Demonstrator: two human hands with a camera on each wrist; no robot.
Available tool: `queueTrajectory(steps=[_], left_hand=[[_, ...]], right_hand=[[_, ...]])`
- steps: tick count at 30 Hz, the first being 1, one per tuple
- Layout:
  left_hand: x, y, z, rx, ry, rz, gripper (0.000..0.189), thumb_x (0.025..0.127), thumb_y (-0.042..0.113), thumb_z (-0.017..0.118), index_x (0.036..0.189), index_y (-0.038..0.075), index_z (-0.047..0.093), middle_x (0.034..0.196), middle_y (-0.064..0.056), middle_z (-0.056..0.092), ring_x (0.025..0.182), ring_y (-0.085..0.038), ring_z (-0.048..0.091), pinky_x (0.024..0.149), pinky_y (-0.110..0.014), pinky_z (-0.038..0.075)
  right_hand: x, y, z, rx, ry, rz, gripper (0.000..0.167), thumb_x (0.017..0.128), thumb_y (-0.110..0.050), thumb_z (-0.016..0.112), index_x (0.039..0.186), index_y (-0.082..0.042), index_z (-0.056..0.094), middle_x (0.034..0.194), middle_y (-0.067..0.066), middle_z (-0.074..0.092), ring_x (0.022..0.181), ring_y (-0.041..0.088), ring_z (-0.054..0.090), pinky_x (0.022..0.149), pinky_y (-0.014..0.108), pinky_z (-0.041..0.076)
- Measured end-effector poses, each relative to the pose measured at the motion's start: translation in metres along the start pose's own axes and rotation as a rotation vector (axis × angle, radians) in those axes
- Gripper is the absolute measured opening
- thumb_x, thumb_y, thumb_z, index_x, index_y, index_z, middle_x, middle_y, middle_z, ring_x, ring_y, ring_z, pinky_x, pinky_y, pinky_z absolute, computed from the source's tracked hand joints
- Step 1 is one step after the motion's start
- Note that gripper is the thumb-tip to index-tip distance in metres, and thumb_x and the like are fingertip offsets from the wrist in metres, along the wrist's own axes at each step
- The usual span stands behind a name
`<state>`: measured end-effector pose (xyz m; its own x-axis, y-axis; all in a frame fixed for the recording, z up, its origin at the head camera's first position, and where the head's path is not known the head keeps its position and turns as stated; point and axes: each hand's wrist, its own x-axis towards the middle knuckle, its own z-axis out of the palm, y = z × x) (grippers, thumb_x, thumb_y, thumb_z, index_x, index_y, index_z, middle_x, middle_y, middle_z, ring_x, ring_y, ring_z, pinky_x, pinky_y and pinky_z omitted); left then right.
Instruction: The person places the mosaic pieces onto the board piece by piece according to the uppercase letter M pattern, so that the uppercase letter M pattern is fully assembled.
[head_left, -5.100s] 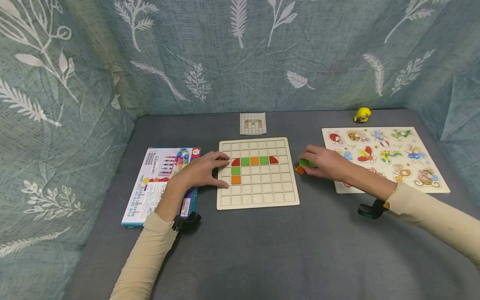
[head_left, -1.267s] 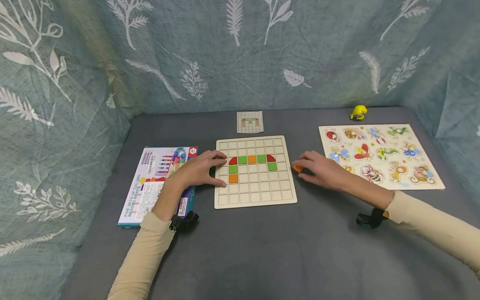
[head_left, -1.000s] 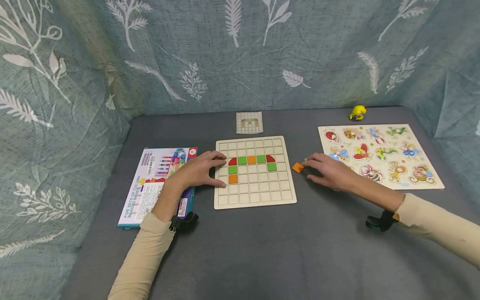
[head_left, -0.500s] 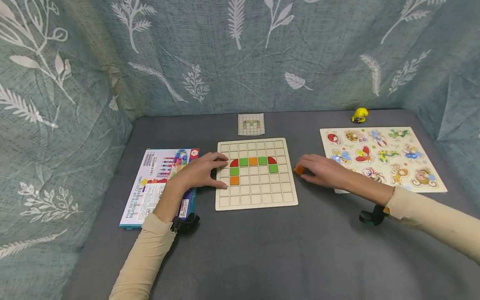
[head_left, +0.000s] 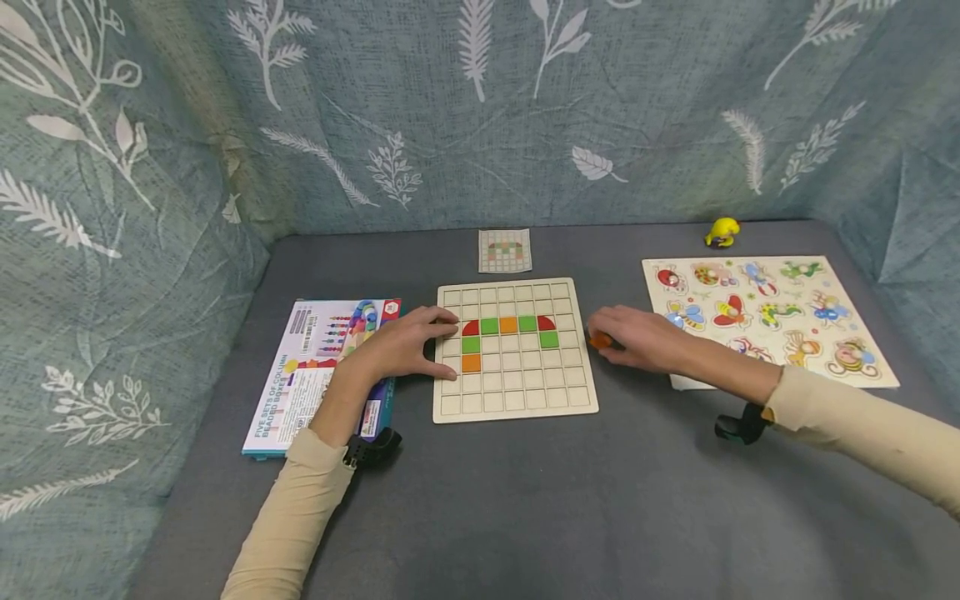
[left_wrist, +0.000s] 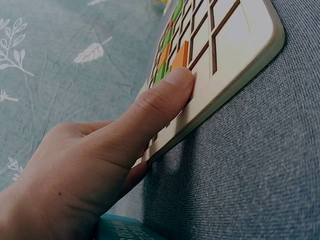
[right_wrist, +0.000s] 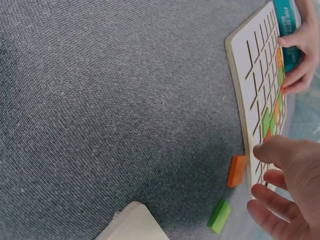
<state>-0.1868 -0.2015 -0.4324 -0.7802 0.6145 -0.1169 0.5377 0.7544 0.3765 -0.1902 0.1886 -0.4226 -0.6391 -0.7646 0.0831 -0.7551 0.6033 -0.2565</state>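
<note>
A square wooden grid board lies on the table. It bears a row of red, green and orange tiles, with green and orange tiles below on the left and one green tile below on the right. My left hand rests at its left edge, thumb on the border beside an orange tile. My right hand is just right of the board, fingers and thumb apart around a loose orange tile. In the right wrist view a loose green tile lies close by; the head view hides it.
A pattern card lies behind the board. At left is a bead-box package; at right, an insect puzzle board with a small yellow figure behind it. A curtain hangs behind the table.
The green tile my right hand held earlier now sits on the board below the right red piece. My right hand drew back briefly, then returned over the orange tile. My left hand stays put.
</note>
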Motion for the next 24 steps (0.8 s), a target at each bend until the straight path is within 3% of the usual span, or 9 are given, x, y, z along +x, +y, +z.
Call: queueTrajectory(steps=[5, 10, 13, 19, 24], left_hand=[[-0.0004, -0.0001, -0.0009, 0.008, 0.009, 0.01, 0.081, 0.075, 0.055, 0.077, 0.137, 0.007, 0.056, 0.143, -0.006, 0.048, 0.131, -0.024, 0.046, 0.104, -0.044, 0.045], [-0.0003, -0.0007, -0.0008, 0.019, 0.012, 0.013, 0.08, 0.075, 0.054, 0.077, 0.137, 0.007, 0.056, 0.143, -0.006, 0.048, 0.131, -0.024, 0.046, 0.104, -0.044, 0.045], [-0.0001, -0.0005, -0.0003, 0.017, 0.007, 0.014, 0.08, 0.076, 0.054, 0.077, 0.137, 0.007, 0.056, 0.143, -0.006, 0.048, 0.131, -0.024, 0.046, 0.104, -0.044, 0.045], [-0.0012, 0.0007, -0.0011, 0.01, 0.003, 0.011, 0.079, 0.076, 0.054, 0.076, 0.137, 0.007, 0.056, 0.144, -0.006, 0.047, 0.132, -0.025, 0.045, 0.104, -0.045, 0.044], [-0.0018, 0.001, -0.0016, 0.0, 0.005, 0.01, 0.079, 0.076, 0.054, 0.077, 0.137, 0.007, 0.056, 0.143, -0.006, 0.048, 0.132, -0.025, 0.045, 0.104, -0.044, 0.044]], right_hand=[[0.0012, -0.0013, -0.0027, 0.012, 0.002, 0.019, 0.037, 0.082, -0.01, 0.076, 0.116, -0.009, 0.06, 0.112, 0.007, 0.063, 0.094, 0.021, 0.061, 0.071, 0.037, 0.052], [0.0018, -0.0018, -0.0026, 0.037, -0.05, 0.042, 0.047, 0.084, -0.01, 0.074, 0.128, -0.007, 0.058, 0.126, 0.012, 0.063, 0.107, 0.027, 0.062, 0.08, 0.043, 0.054], [0.0021, -0.0023, -0.0025, 0.033, -0.077, 0.042, 0.047, 0.084, -0.012, 0.075, 0.129, -0.007, 0.058, 0.128, 0.013, 0.063, 0.111, 0.029, 0.062, 0.082, 0.044, 0.054], [0.0033, -0.0018, -0.0031, 0.0, -0.058, 0.014, 0.046, 0.083, -0.013, 0.076, 0.126, -0.008, 0.06, 0.124, 0.013, 0.064, 0.106, 0.027, 0.063, 0.076, 0.042, 0.055], [0.0034, -0.002, -0.0024, 0.013, -0.055, 0.016, 0.045, 0.082, -0.012, 0.077, 0.124, -0.007, 0.061, 0.123, 0.013, 0.064, 0.106, 0.027, 0.063, 0.077, 0.042, 0.054]])
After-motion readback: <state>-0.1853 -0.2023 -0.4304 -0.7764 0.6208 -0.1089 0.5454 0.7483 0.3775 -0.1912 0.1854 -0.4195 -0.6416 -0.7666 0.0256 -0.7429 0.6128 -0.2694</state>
